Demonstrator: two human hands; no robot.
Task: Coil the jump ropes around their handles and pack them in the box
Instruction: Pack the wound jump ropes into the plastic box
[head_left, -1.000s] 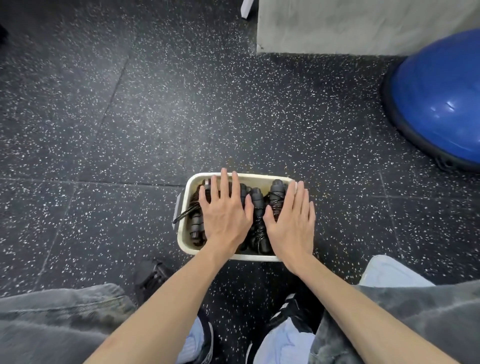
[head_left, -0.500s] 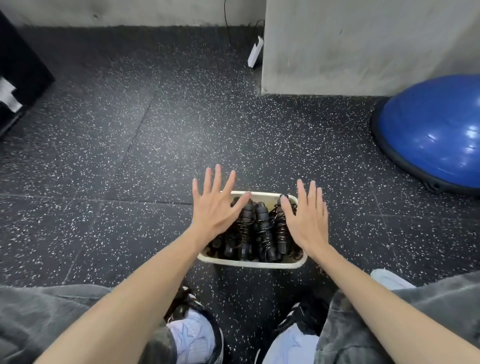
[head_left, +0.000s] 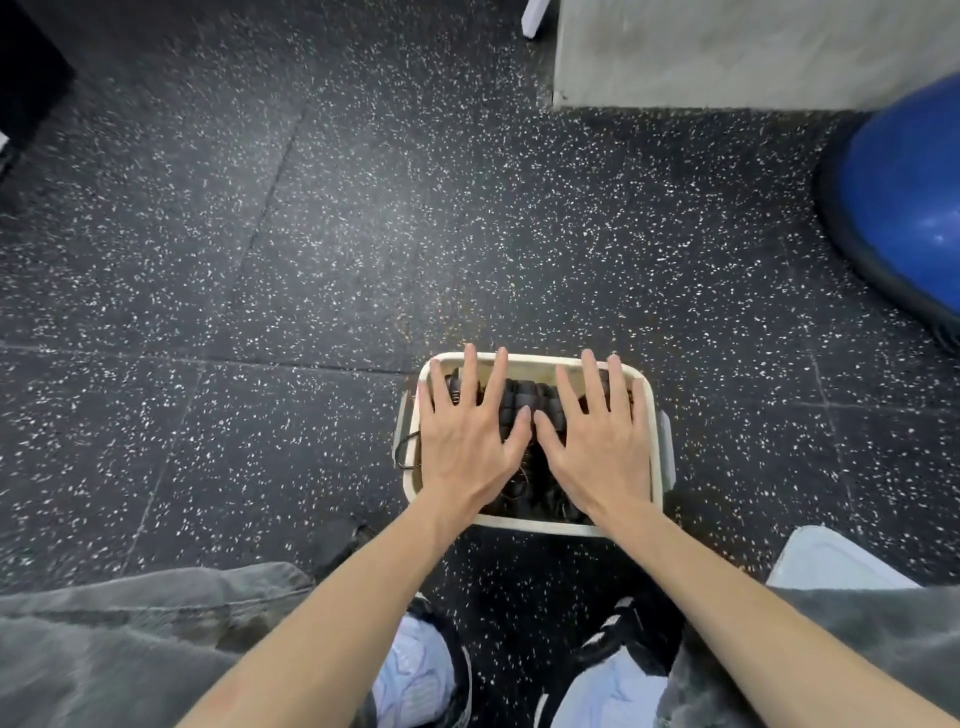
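Our left hand (head_left: 464, 441) and right hand (head_left: 597, 441), fingers spread flat, cover most of the jump ropes (head_left: 524, 402) in the box (head_left: 655, 415), so we cannot count the bundles or tell whether our palms touch them. At three o'clock the frame's edge cuts off the blue dome (head_left: 904, 208). At ten o'clock a dark object (head_left: 26, 88) is cropped and too blurred for us to identify.

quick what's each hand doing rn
Left hand: open, fingers spread flat over the ropes in the box.
Right hand: open, same, holding nothing.
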